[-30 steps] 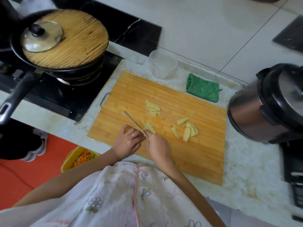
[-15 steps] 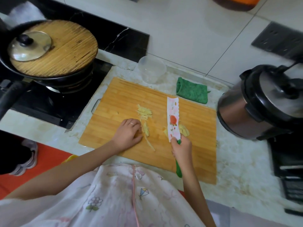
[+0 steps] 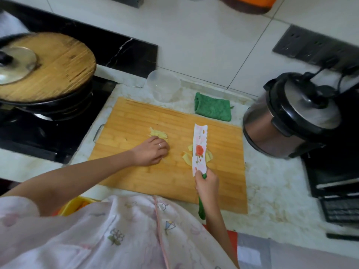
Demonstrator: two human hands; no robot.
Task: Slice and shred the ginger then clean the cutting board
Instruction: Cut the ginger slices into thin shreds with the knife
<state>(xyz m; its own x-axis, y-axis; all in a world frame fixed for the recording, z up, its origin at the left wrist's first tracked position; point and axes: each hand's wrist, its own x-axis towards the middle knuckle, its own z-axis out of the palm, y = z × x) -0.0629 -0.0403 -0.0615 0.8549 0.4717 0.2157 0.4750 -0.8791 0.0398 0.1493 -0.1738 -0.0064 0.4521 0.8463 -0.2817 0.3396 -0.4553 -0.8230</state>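
The cutting board [image 3: 136, 177] lay on the white counter [image 3: 272, 181]. There were 2 lots of ginger on it. A small pile of ginger shreds [image 3: 158, 133] sat near the middle. The left hand [image 3: 150, 152] rested on the board right at that pile, with its fingers bent down. I could not tell if they pinched any ginger. The ginger slices [image 3: 186, 157] lay a little to the right. The right hand [image 3: 206, 184] was wrapped tight round the green handle of the knife [image 3: 199, 150]. The blade was white with a red flower on it. Its flat side faced up, and it covered part of the slices.

A folded green cloth [image 3: 213, 109] and a clear cup [image 3: 163, 86] sat just behind the board. A cooker pot [image 3: 291, 121] stood to the right. A pan with a wooden lid [image 3: 48, 68] sat on the stove to the left.
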